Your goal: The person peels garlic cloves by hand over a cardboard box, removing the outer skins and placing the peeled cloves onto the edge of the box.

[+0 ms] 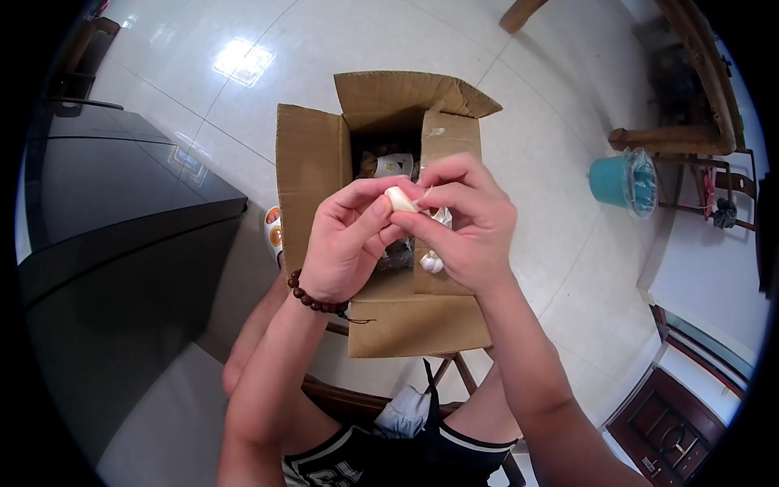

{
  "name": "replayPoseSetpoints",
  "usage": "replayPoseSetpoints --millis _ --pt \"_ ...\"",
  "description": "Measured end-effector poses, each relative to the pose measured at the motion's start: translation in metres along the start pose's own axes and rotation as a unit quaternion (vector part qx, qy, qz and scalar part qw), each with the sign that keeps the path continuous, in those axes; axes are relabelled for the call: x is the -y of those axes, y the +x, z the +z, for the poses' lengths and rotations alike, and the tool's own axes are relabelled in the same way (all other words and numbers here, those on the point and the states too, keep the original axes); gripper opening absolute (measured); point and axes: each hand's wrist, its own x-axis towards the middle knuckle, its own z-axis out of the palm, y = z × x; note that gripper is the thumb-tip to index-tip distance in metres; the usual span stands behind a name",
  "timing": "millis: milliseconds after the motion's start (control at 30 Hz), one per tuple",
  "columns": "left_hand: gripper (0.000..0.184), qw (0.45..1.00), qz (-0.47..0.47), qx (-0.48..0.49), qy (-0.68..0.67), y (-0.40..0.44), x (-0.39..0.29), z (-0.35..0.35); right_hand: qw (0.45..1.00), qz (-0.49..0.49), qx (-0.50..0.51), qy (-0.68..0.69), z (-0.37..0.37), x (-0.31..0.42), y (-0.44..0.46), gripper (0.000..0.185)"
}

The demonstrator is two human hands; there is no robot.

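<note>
Above an open cardboard box (310, 174), my left hand (342, 235) pinches a pale garlic clove (400, 200) between thumb and fingers. The thumb and fingers of my right hand (473, 219) are closed at the clove's right end, where thin whitish skin seems to show. Just below my right hand, a white garlic bulb (432, 261) rests on the box's right flap. Another whitish piece of garlic (441, 216) is partly hidden behind the right fingers. A dark bead bracelet (312, 302) circles my left wrist.
Inside the box lie a white-labelled package (394, 165) and clear plastic, partly covered by my hands. A dark glossy cabinet (122, 211) stands on the left. To the right are a lined teal bin (610, 182) and wooden furniture (673, 142). Glossy tiles (552, 243) surround the box.
</note>
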Motion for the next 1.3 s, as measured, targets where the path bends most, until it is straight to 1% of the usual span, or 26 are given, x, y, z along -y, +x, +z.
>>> replayPoseSetpoints --millis 67,100,167,200,267,367,500,567,600,667,700,767,800,867,900,967,1000,1067,1200,1267,1300 --pt "0.028 0.999 0.032 0.011 0.04 -0.001 0.002 -0.001 0.997 -0.066 -0.029 -0.038 0.001 0.003 0.003 0.016" --pt "0.028 0.999 0.031 0.011 0.04 0.0 0.002 0.001 0.997 -0.066 -0.029 -0.038 0.001 0.004 0.003 0.016" --pt "0.027 0.99 0.084 -0.001 0.114 0.0 0.003 0.007 0.996 -0.067 -0.045 -0.045 0.002 0.005 0.001 0.012" --pt "0.027 0.99 0.084 -0.001 0.114 -0.001 0.005 0.007 0.996 -0.067 -0.045 -0.045 0.003 0.006 0.0 0.012" --pt "0.026 0.979 0.107 -0.044 0.167 -0.001 0.006 0.007 0.993 -0.069 -0.041 -0.088 0.003 0.008 0.0 0.011" --pt "0.025 0.97 0.129 -0.045 0.2 -0.001 0.006 0.009 0.995 -0.066 -0.054 -0.055 0.005 0.004 -0.002 0.009" --pt "0.024 0.971 0.116 -0.022 0.209 0.0 -0.002 0.012 0.995 -0.08 -0.054 -0.02 0.003 -0.001 0.001 0.011" --pt "0.023 0.963 0.104 -0.042 0.246 0.001 -0.003 0.015 0.992 -0.087 -0.063 -0.071 0.003 0.002 0.0 0.01" --pt "0.023 0.963 0.105 -0.043 0.245 0.001 -0.004 0.015 0.992 -0.087 -0.062 -0.071 0.004 0.003 -0.001 0.01" --pt "0.022 0.953 0.126 -0.054 0.269 0.001 -0.005 0.015 0.986 -0.072 -0.092 -0.117 0.01 0.006 -0.003 0.011" --pt "0.022 0.953 0.126 -0.055 0.269 0.002 -0.004 0.014 0.986 -0.072 -0.092 -0.117 0.011 0.005 -0.005 0.011" --pt "0.024 0.951 0.125 -0.076 0.273 0.001 -0.003 0.01 0.992 -0.012 -0.111 -0.066 0.012 -0.001 -0.009 0.016" --pt "0.024 0.951 0.125 -0.075 0.274 0.001 -0.002 0.008 0.991 -0.012 -0.112 -0.066 0.013 0.0 -0.006 0.016" --pt "0.029 0.968 0.109 -0.061 0.218 0.001 0.0 0.005 0.994 0.002 -0.096 0.052 0.014 0.0 0.0 0.021" --pt "0.029 0.968 0.109 -0.06 0.218 0.001 -0.001 0.005 0.994 0.001 -0.096 0.051 0.013 -0.001 -0.001 0.021" --pt "0.03 0.983 0.083 -0.033 0.158 0.0 -0.003 0.004 0.995 0.01 -0.063 0.079 0.009 -0.003 -0.004 0.02" --pt "0.03 0.983 0.083 -0.034 0.158 0.0 -0.004 0.005 0.995 0.011 -0.063 0.079 0.01 -0.003 -0.005 0.02" --pt "0.028 0.988 0.099 -0.028 0.117 0.001 -0.002 0.008 0.988 0.041 -0.077 0.126 0.011 0.0 -0.005 0.017" --pt "0.027 0.982 0.1 -0.053 0.151 0.0 -0.003 0.007 0.988 0.069 -0.066 0.118 0.007 0.002 -0.006 0.014" --pt "0.026 0.964 0.118 -0.06 0.231 0.0 -0.006 0.011 0.99 0.054 -0.063 0.115 0.006 0.002 -0.005 0.012" --pt "0.026 0.964 0.117 -0.06 0.231 0.0 -0.006 0.011 0.99 0.055 -0.063 0.115 0.005 0.002 -0.005 0.012"
